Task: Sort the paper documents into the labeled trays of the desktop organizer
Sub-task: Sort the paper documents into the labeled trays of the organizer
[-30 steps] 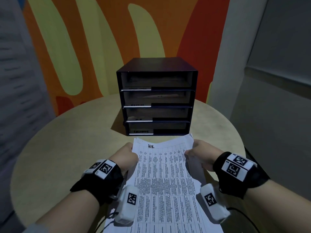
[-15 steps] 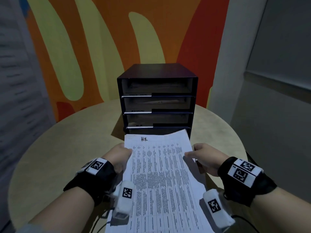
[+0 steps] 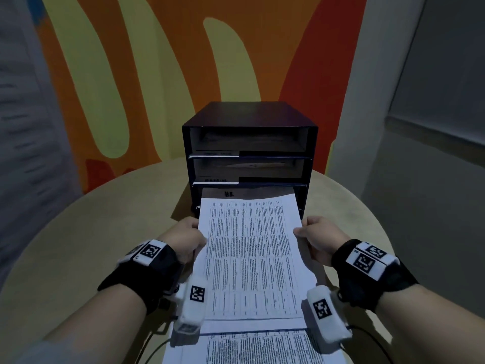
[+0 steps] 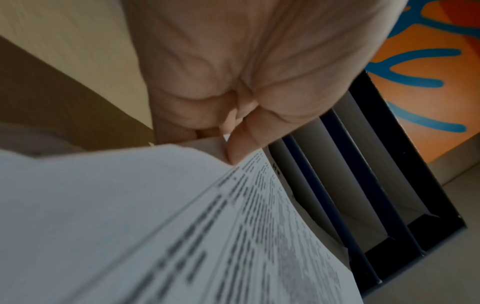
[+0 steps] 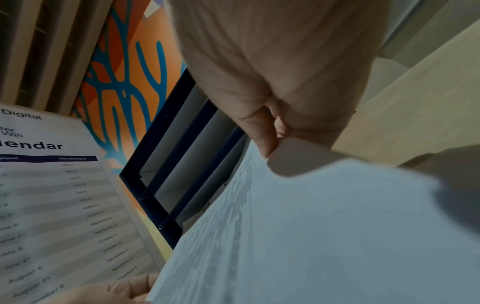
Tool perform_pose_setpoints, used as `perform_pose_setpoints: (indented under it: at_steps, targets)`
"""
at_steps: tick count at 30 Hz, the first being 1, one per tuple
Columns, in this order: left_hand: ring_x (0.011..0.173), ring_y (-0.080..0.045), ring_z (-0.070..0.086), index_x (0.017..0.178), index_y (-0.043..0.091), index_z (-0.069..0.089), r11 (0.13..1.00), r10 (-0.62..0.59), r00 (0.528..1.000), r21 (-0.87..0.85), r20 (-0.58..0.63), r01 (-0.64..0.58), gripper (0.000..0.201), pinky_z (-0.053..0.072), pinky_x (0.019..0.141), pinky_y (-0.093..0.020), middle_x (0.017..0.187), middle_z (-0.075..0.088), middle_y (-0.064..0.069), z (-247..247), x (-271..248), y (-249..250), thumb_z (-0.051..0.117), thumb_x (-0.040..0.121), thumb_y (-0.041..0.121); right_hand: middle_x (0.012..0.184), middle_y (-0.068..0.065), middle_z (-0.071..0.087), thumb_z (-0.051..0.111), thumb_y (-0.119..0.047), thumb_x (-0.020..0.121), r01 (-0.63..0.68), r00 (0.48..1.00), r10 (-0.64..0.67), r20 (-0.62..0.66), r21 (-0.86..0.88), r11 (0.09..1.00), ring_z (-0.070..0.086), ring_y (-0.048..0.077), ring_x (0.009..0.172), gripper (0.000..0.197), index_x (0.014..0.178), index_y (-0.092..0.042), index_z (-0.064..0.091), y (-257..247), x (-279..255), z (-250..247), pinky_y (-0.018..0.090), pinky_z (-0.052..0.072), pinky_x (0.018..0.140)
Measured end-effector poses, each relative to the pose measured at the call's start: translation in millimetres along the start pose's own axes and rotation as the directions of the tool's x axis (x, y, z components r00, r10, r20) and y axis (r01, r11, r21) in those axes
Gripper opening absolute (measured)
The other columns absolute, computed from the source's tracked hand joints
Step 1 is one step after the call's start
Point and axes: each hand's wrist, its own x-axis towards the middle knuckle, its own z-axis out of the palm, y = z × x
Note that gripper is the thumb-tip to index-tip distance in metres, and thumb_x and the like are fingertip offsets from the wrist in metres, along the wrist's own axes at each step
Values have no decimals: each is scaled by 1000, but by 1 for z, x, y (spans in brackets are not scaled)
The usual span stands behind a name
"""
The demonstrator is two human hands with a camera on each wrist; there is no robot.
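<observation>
**Right wrist view: sheet pinched at organizer mouth**

Right hand [image 5: 280, 82] pinches the printed sheet [image 5: 298, 236] at its edge, thumb on top. Sheet's far end reaches the dark organizer [image 5: 155, 181]. A calendar poster [image 5: 52, 205] stands left; another hand [image 5: 109, 292] shows at bottom.

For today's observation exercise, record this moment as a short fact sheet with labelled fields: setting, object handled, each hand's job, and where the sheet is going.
Setting: black desktop organizer on a round table
Object handled: printed sheet
Left hand: pinches the sheet's left edge
Right hand: pinches its right edge
Destination: top edge entering the third tray from the top
</observation>
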Motion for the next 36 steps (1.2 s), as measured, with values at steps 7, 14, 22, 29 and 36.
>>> perform_pose_setpoints:
  at_steps: [7,14,22,29,36]
  targets:
    - [98,-35,67,95,10,56,985,36,995,-162,-98,-51,23,51,95,-52,101,69,-16,7,7,5,43,95,-9,96,8,74,75,-37,58,-56,983,80,164,-147,988,70,31,93,47,96,-12,66,2,2,-1,49,52,91]
    - [99,-34,68,108,13,53,999,-15,997,-30,79,17,28,51,96,-51,104,70,-16,3,5,-1,64,88,-3,98,12,74,68,-7,81,-83,990,95,102,-115,990,70,34,94,20,101,-9,65,-1,-5,-3,54,51,92]
    - [105,-27,64,116,22,40,991,0,995,130,102,-14,43,47,99,-51,121,63,-7,2,-4,-10,64,88,0,97,16,74,64,0,86,-117,986,124,114,-60,991,70,36,93,16,101,-5,65,-9,-22,-4,55,52,91]
    - [98,-30,67,135,11,36,998,52,996,25,74,-54,55,53,89,-49,116,65,-12,7,-12,-8,61,88,-6,104,27,68,51,11,92,-151,983,143,118,64,986,67,40,97,17,106,4,57,-15,-40,-5,56,51,89]
    - [127,-19,48,154,22,19,951,289,952,79,100,-297,79,34,112,-40,144,38,4,28,-30,6,63,90,3,102,25,67,49,10,93,-111,993,107,54,88,990,66,39,96,13,95,-2,55,-24,-45,-3,53,53,87]
